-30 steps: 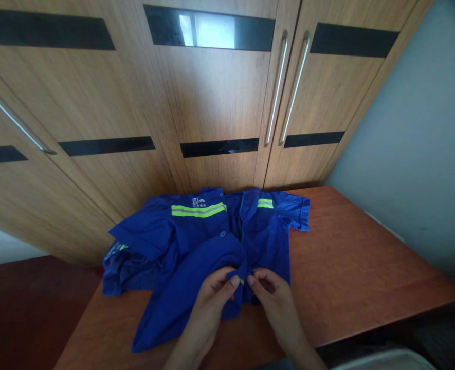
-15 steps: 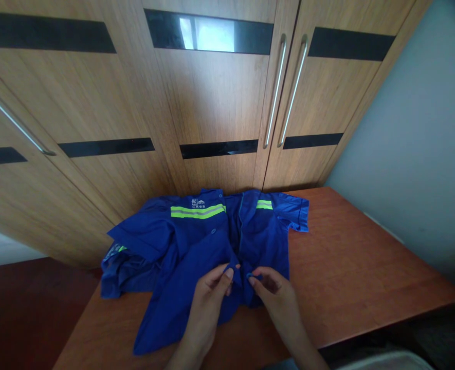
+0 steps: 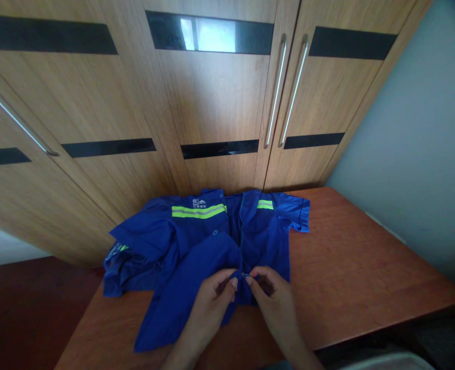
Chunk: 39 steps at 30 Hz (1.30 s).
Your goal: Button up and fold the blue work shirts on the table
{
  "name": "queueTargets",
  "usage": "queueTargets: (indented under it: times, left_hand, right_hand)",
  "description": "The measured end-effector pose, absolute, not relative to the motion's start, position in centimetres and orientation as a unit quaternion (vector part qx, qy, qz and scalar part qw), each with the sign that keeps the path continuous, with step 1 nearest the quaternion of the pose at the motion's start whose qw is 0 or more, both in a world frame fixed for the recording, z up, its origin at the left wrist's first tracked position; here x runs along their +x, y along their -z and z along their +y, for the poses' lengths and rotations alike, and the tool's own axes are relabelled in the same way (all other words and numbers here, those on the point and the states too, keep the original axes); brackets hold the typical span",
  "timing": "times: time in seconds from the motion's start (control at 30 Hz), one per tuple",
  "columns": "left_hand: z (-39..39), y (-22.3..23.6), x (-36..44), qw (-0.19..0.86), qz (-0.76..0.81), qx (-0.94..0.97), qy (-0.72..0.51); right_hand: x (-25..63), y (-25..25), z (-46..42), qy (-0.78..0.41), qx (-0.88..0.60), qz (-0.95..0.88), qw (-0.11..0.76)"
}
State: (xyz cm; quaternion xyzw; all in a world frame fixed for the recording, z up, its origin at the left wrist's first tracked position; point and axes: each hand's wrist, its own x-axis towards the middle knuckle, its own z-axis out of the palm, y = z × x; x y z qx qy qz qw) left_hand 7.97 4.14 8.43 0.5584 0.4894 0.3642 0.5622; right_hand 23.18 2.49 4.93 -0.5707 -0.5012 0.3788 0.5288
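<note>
A blue short-sleeved work shirt (image 3: 188, 272) lies front up, with its front partly unfastened. Yellow-green and grey reflective stripes (image 3: 199, 211) cross its chest, and a round button (image 3: 215, 233) shows on the left front panel. Low on the front opening, my left hand (image 3: 216, 294) pinches the edge of the left panel between thumb and fingers. My right hand (image 3: 272, 292) pinches the opposite edge close by, where a small button appears at the fingertips. Both edges meet between the hands, but my fingers hide whether the button is through its hole.
The shirt lies on a reddish-brown wooden table (image 3: 350, 267). Another folded blue garment (image 3: 129, 275) seems to lie under its left sleeve. Wooden cabinet doors (image 3: 215, 97) with metal handles (image 3: 276, 92) rise directly behind, and a pale wall (image 3: 416, 154) stands at the right.
Both hands have come closer together, drawing the left panel's edge rightward to the right one. The gap between the two edges at the fingertips has closed.
</note>
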Motion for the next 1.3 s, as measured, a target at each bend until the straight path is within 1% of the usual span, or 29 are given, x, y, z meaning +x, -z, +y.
queueTargets:
  times: [0.17,0.23,0.3,0.4,0.43,0.5,0.63,0.7,0.9,0.97,1.13,1.2,1.3]
  left_hand:
    - [4.2,-8.2,7.3,0.628,0.422,0.540,-0.369]
    - [4.4,-8.1,7.1,0.636,0.412,0.547,-0.356]
    - [4.6,-8.3,7.0,0.591,0.431,0.588,-0.346]
    - [4.8,-8.8,7.1,0.469,0.463,0.664,-0.352]
    - [4.9,-9.0,7.2,0.447,0.467,0.677,-0.352]
    - [4.8,-9.2,7.3,0.462,0.467,0.669,-0.348]
    - [4.5,-8.7,7.3,0.572,0.457,0.585,-0.349]
    - [4.5,-8.4,7.2,0.593,0.445,0.568,-0.356]
    - [4.6,-8.6,7.0,0.507,0.463,0.624,-0.375]
    - [4.6,-8.6,7.0,0.513,0.465,0.615,-0.377]
    - [4.6,-8.3,7.6,0.570,0.461,0.562,-0.382]
    - [4.5,-8.2,7.9,0.558,0.472,0.560,-0.390]
    - [4.3,-8.1,8.5,0.494,0.506,0.581,-0.403]
  right_hand:
    - [23.3,-5.5,2.3,-0.340,-0.576,-0.537,0.515]
    - [23.3,-5.7,2.2,-0.339,-0.570,-0.547,0.511]
    - [23.2,-5.8,2.1,-0.343,-0.565,-0.558,0.502]
    - [23.1,-5.9,2.0,-0.350,-0.560,-0.563,0.497]
    - [23.0,-5.9,1.9,-0.350,-0.560,-0.562,0.498]
    - [22.9,-6.0,1.9,-0.343,-0.559,-0.564,0.502]
    - [22.8,-6.4,1.8,-0.335,-0.546,-0.575,0.509]
    - [22.8,-6.6,1.8,-0.342,-0.539,-0.576,0.511]
    - [22.9,-7.0,1.6,-0.349,-0.538,-0.576,0.507]
    - [22.8,-7.1,1.5,-0.350,-0.536,-0.576,0.509]
    - [22.8,-7.1,1.6,-0.359,-0.514,-0.584,0.516]
    - [22.9,-6.8,1.6,-0.349,-0.517,-0.583,0.521]
    - [23.0,-6.5,1.5,-0.315,-0.525,-0.598,0.516]
